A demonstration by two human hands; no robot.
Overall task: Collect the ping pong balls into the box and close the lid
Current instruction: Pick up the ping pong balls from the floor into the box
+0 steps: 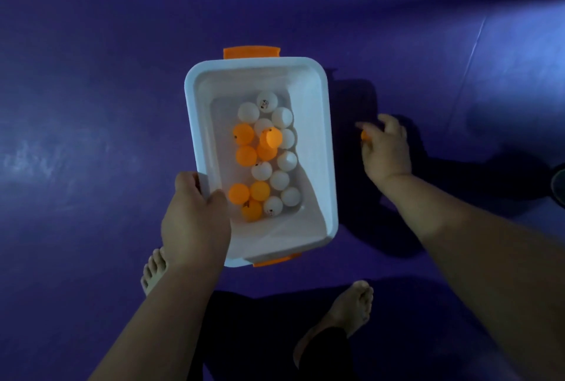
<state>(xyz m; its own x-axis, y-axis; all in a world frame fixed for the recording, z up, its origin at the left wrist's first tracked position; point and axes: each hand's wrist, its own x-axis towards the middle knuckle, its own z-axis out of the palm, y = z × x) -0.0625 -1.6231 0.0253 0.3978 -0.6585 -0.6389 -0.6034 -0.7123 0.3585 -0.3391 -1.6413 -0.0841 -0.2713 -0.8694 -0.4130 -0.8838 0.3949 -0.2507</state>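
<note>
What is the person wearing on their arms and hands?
Nothing that shows. The left forearm and the right forearm are bare right to the picture's edge, with no sleeves. The left hand and the right hand have no gloves, and no watch or bracelet shows at the wrists. The picture is dim, so a thin ring could be missed.

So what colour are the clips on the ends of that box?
Orange: the far clip and near clip on the box, head view.
</note>
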